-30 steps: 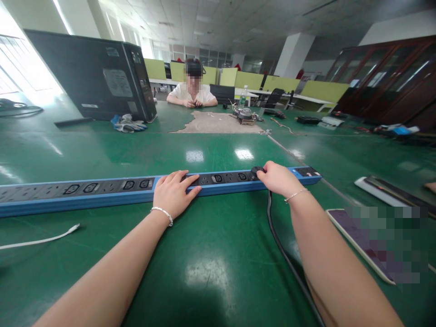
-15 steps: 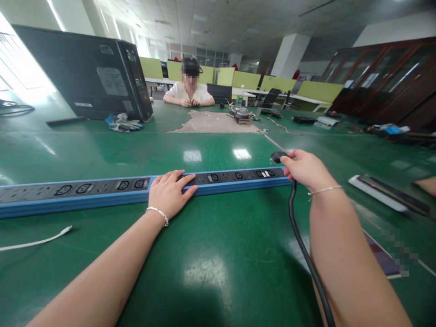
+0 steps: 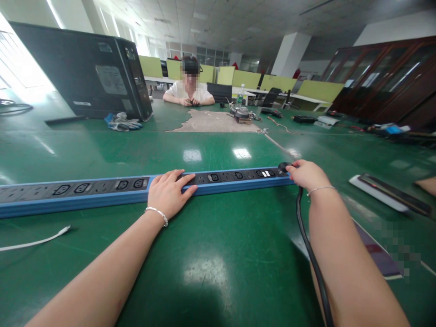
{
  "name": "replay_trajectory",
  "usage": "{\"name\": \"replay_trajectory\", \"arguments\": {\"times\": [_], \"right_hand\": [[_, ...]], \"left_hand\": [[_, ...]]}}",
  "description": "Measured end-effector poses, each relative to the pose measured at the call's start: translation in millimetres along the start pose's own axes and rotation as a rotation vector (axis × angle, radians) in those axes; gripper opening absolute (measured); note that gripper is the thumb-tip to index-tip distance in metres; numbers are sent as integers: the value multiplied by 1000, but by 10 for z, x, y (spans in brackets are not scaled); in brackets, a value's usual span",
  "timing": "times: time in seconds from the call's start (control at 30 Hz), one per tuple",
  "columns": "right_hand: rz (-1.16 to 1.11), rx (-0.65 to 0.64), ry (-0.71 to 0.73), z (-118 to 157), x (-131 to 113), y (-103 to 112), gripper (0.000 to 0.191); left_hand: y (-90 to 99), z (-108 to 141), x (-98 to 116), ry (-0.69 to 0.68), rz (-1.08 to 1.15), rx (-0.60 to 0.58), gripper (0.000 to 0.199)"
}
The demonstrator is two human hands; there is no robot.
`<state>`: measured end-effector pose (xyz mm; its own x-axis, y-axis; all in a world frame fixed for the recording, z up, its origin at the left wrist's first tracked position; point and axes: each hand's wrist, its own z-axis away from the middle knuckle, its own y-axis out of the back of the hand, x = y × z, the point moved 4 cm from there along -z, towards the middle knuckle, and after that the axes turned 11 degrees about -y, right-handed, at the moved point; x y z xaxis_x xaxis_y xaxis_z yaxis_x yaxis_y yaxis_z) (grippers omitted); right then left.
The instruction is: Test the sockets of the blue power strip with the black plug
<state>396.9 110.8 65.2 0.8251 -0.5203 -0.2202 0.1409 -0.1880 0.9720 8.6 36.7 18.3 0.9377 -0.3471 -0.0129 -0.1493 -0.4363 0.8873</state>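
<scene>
A long blue power strip (image 3: 231, 185) with black sockets lies across the green table (image 3: 218, 236). My left hand (image 3: 170, 193) rests flat on the strip's middle, its fingers spread over the top. At the strip's right end, my right hand (image 3: 308, 175) grips a black plug (image 3: 284, 168) between thumb and fingers. The plug is over the end sockets; whether its prongs touch them cannot be seen. From it a thick black cable (image 3: 306, 236) hangs down past my right forearm.
A black computer case (image 3: 78, 72) and gloves (image 3: 122, 121) are at the back left. A person (image 3: 189, 91) sits across the table. A white cable (image 3: 44, 240) lies front left; a black-and-white bar (image 3: 388, 194) is at the right.
My right hand has moved slightly right and down with the plug, bringing it over the strip's right end. My left hand has stayed on the strip.
</scene>
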Motion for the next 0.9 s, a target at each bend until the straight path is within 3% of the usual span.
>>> {"name": "replay_trajectory", "arguments": {"times": [0.6,0.9], "right_hand": [[26,-4,-3,-89,98,-92,44],[58,110,15,53,57,-127,37]], "left_hand": [[3,-1,3,0,-1,0,43],[16,-4,13,14,3,-24,42]]}}
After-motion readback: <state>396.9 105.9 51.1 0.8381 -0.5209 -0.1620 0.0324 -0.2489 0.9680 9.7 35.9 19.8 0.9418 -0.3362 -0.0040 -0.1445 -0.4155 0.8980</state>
